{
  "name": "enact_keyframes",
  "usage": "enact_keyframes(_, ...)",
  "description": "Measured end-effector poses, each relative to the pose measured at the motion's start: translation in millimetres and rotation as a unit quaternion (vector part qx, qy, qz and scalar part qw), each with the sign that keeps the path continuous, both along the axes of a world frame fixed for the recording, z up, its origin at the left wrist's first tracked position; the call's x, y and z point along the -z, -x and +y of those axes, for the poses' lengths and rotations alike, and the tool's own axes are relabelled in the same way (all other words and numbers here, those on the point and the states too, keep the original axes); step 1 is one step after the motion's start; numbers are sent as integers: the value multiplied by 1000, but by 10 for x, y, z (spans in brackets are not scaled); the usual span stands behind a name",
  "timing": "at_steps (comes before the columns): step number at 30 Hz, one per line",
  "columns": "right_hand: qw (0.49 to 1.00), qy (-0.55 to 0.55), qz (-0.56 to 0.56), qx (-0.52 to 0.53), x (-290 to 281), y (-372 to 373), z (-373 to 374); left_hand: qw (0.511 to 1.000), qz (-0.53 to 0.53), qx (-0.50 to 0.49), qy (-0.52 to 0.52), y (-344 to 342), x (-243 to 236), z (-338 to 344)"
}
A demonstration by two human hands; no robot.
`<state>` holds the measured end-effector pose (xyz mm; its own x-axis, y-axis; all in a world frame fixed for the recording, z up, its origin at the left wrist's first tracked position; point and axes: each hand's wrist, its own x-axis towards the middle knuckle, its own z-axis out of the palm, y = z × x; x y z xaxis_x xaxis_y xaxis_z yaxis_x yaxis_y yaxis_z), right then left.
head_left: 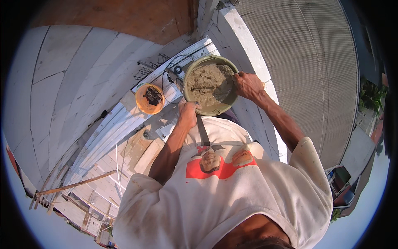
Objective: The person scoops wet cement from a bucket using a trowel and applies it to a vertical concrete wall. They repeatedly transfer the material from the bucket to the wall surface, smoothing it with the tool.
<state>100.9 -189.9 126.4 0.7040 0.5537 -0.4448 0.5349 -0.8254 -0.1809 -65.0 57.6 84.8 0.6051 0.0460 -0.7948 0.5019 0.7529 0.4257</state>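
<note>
I hold an olive-green bucket [230,99] of grainy grey-brown mortar [209,83] in front of my body. My left hand [188,111] is closed at its lower-left rim, with dark smudges on the fingers. My right hand [248,85] grips the rim on the upper right, fingers wrapped round it. A thin handle runs along the bucket's left side. A dark strap [202,130] hangs down my white printed shirt below the bucket. To the left, an orange bucket [143,103] with dark items inside sits on a pale ledge.
White block walls [58,79] [244,37] rise on both sides, with corrugated roofing [306,83] beyond the right one. Black rebar pieces [145,72] and cables lie by the ledge. A rusty surface [107,14] is at top left. Wooden poles [74,184] stand at lower left.
</note>
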Motion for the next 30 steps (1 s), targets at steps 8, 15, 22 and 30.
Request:
enact_keyframes(8,981,-48,188,-18,49,134,127,999,9,-5,-53,63,11,-55)
enact_keyframes(15,961,-141,218,97,48,425,-23,998,5,-14,-57,50,-66,-33)
enact_keyframes(22,945,-134,253,161,-211,527,-207,998,22,-6,-63,-36,-103,-54)
enact_keyframes(30,935,-229,187,194,-342,697,-441,998,34,7,-47,-48,-127,-18)
